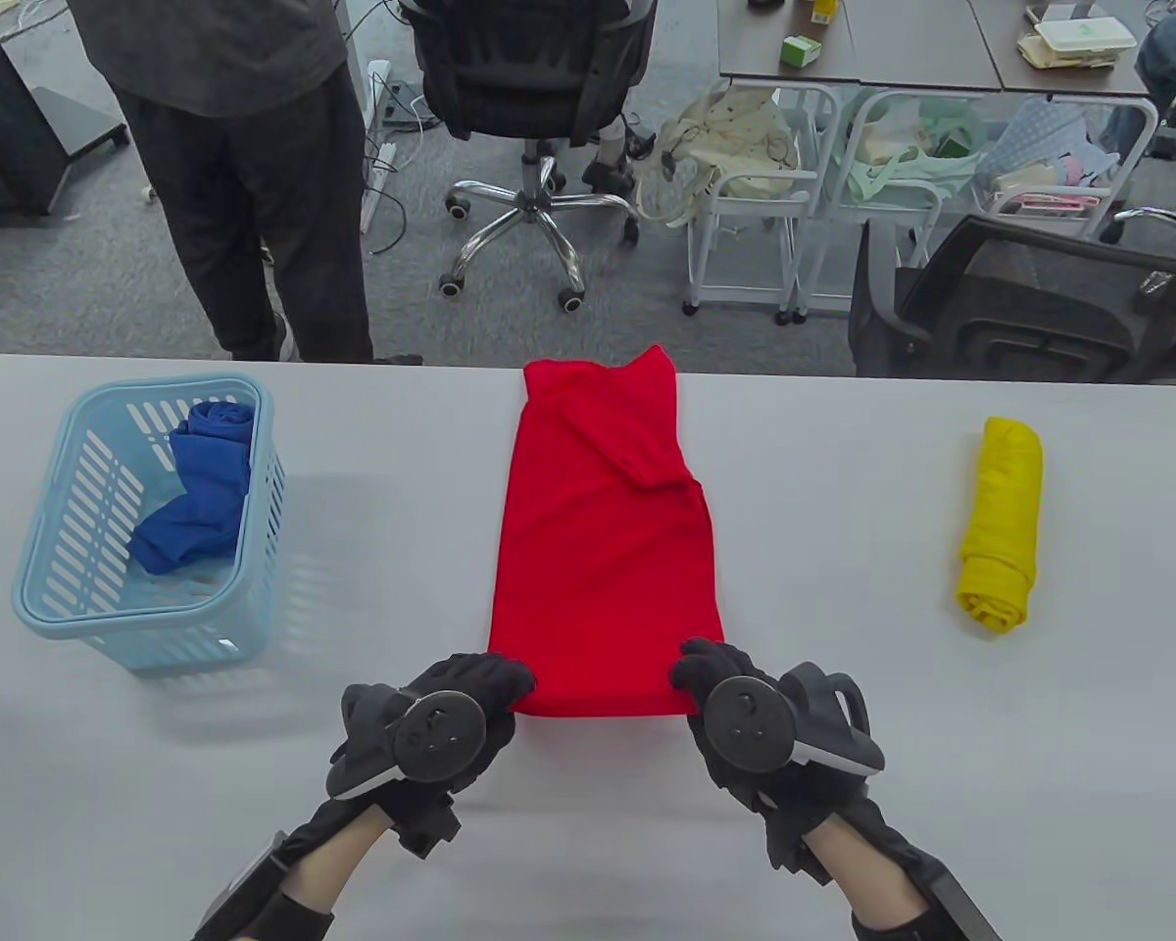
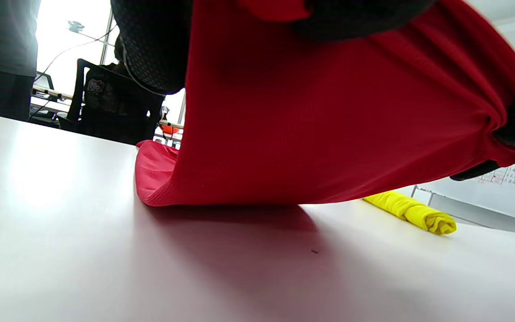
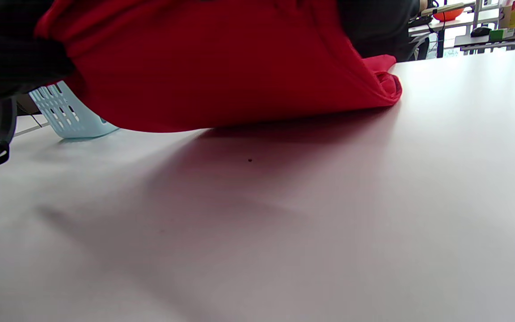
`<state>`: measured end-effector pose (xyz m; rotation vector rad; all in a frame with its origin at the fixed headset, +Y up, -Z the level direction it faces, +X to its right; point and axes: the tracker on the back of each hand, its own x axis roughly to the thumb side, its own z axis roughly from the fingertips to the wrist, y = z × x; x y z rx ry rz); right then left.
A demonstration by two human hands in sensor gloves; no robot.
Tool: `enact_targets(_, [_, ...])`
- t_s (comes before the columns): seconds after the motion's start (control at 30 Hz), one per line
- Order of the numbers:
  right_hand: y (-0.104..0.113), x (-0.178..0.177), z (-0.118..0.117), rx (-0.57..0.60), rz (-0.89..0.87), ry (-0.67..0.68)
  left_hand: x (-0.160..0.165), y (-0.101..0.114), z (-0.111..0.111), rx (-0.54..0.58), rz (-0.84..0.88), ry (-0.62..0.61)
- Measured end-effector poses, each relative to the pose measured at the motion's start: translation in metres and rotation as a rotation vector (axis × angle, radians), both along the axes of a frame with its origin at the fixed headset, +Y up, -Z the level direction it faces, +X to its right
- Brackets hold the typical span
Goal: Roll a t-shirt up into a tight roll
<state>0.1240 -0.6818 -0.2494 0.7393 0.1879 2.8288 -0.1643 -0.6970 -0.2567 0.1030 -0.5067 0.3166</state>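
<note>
Fingers of our left hand (image 1: 451, 720) and right hand (image 1: 745, 720) pinch the near corners of the red t-shirt (image 1: 603, 549), lifting that hem off the surface (image 1: 843, 549); the rest lies flat toward the far edge.

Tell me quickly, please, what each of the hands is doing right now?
Left hand: grips the near left corner of the red t-shirt.
Right hand: grips its near right corner; the wrist views show that edge lifted.

The only writing, on a white board (image 2: 514, 179) in the left wrist view, is too small to read.
</note>
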Motion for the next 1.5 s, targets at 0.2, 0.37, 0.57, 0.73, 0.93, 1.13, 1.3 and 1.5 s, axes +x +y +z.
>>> enact_targets(0.2, [-0.001, 0.004, -0.002, -0.03, -0.062, -0.028, -0.002, 0.001, -0.002, -0.041, 0.019, -0.018])
enact_targets(0.37, [-0.022, 0.009, -0.012, -0.281, -0.197, -0.062, -0.004, -0.021, -0.015, -0.392, 0.11, -0.115])
enact_targets(0.57, [-0.031, 0.018, -0.017, -0.543, -0.381, -0.011, -0.013, -0.032, -0.019, -0.759, 0.285, -0.214])
enact_targets(0.73, [-0.033, 0.021, -0.023, -0.501, -0.302, -0.057, -0.014, -0.022, -0.019, -0.513, 0.069, -0.071])
enact_targets(0.93, [-0.012, 0.022, -0.042, -0.333, -0.156, -0.154, -0.004, 0.011, -0.037, -0.304, -0.076, 0.069])
enact_targets(1.13, [0.006, 0.015, -0.076, -0.24, -0.064, -0.218, 0.002, 0.025, -0.078, -0.226, -0.234, 0.212])
enact_targets(1.3, [0.002, 0.009, -0.099, -0.248, 0.0, -0.236, 0.006, 0.014, -0.104, -0.226, -0.354, 0.279])
enact_targets(1.5, [-0.026, 0.007, -0.118, -0.229, 0.192, -0.315, 0.008, -0.024, -0.117, -0.313, -0.515, 0.254])
